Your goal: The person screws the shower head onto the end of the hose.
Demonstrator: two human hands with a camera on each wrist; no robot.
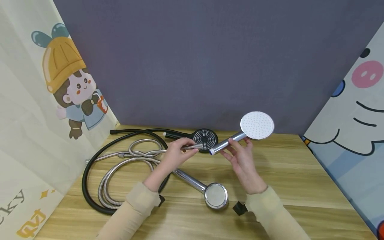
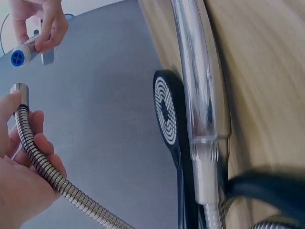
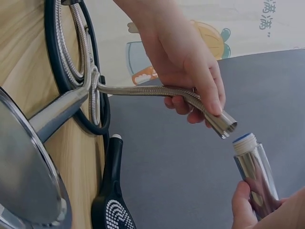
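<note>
My left hand [image 1: 175,154] pinches the metal end fitting [image 3: 224,125] of a silver shower hose [image 2: 47,174] between thumb and fingers. In my right hand [image 1: 244,163] is a hand shower with a round white spray face [image 1: 257,125] and a chrome handle [image 1: 225,145], gripped around the handle. Its white threaded end [image 3: 245,144], with a blue insert [image 2: 18,57] inside, points toward the hose fitting. A small gap separates the two ends in both wrist views. Both hands are raised above the wooden table [image 1: 279,173].
A black shower head [image 1: 205,139] lies behind the hands near the grey back panel [image 1: 192,66]. Nearer the front lies a chrome shower head [image 1: 216,196]. Coiled on the left are a black hose [image 1: 86,186] and silver hoses [image 1: 105,186]. Printed curtains [image 1: 27,110] flank the table.
</note>
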